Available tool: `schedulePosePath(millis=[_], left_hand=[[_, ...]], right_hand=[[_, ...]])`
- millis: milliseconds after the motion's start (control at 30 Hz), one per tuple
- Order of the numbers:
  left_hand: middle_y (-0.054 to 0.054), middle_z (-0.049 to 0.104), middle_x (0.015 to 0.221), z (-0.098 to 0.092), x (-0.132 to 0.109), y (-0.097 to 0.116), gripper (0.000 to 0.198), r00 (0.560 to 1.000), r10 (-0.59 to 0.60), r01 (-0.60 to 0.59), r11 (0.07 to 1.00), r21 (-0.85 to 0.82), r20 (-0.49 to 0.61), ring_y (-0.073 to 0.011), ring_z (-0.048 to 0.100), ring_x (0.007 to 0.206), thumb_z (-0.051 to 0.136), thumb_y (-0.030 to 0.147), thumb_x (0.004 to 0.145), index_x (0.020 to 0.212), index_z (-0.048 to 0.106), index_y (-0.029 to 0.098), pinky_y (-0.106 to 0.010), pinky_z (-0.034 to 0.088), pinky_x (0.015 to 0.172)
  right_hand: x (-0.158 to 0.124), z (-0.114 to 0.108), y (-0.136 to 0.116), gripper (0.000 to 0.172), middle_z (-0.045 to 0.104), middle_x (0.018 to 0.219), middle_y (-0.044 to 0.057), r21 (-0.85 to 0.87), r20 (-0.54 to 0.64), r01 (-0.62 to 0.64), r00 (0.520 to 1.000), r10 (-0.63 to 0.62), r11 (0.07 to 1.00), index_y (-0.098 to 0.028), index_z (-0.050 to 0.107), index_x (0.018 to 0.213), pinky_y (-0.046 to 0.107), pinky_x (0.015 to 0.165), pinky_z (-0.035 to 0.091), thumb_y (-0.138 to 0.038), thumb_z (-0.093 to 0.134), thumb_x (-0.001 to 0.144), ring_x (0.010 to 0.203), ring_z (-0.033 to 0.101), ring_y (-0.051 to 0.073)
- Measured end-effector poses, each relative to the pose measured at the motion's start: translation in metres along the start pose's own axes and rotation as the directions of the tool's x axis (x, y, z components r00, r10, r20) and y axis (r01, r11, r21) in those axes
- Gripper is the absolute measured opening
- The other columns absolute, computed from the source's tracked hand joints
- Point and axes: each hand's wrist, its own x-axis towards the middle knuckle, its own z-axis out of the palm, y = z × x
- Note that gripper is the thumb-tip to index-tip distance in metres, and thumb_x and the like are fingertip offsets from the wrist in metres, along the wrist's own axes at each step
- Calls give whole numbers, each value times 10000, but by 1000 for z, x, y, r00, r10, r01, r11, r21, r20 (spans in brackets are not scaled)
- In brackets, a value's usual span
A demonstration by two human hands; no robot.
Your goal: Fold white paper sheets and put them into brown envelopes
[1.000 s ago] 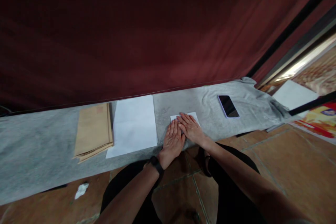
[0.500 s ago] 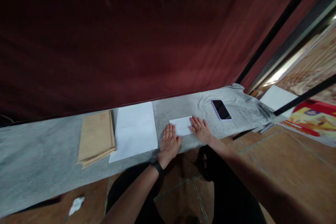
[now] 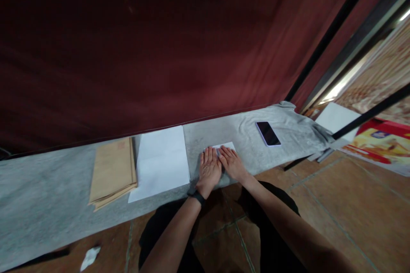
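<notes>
A small white folded paper (image 3: 228, 144) lies on the grey cloth, mostly covered by my two hands. My left hand (image 3: 209, 169), with a dark band at the wrist, rests flat on its left part, fingers stretched out. Beside it my right hand (image 3: 232, 163) lies flat on the paper too, its fingertips close to the left fingers. Left of my hands is a stack of white paper sheets (image 3: 163, 162), and against that a pile of brown envelopes (image 3: 112, 171). A phone (image 3: 268, 133) with a dark screen lies to the right.
The grey cloth (image 3: 48, 187) covers a long narrow bench along a dark red wall (image 3: 192, 51). A red and yellow printed box (image 3: 381, 143) and black poles stand at the right. On the tiled floor lies a crumpled white scrap (image 3: 90, 258).
My hands have come together over the small paper, the right one sliding left, and they now cover most of it. The view has shifted slightly.
</notes>
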Motion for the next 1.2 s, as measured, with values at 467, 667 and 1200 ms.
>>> schedulePosePath(millis=[467, 667, 1200], left_hand=[[-234, 346, 1594, -12, -8, -25, 695, 996, 49, -51, 999, 15, 74, -317, 300, 1503, 475, 479, 969, 1494, 403, 29, -466, 272, 1225], [-177, 466, 1538, -29, -9, -30, 478, 962, 200, -203, 979, 1, 184, -283, 404, 1453, 501, 286, 959, 1411, 525, 129, -485, 311, 1201], [6, 674, 767, -64, 13, -45, 204, 977, -189, 62, 693, -719, -97, -161, 629, 748, 588, 375, 919, 832, 660, 204, -251, 466, 700]], right_hand=[[-15, 3, 44, 578, 428, 1563, 156, -112, -84, -131, 989, 122, 985, -126, 397, 1532, 521, 1176, 291, -432, 359, 1043, 1445, 399, 317], [-15, -9, 47, 587, 331, 1615, 164, -87, -16, -113, 994, 112, 990, -105, 449, 1497, 546, 1208, 225, -446, 418, 1021, 1490, 313, 327], [8, -48, 60, 316, 757, 907, 43, 579, -76, -83, 985, 155, 811, -216, 739, 980, 333, 769, 551, -440, 517, 964, 842, 704, 214]])
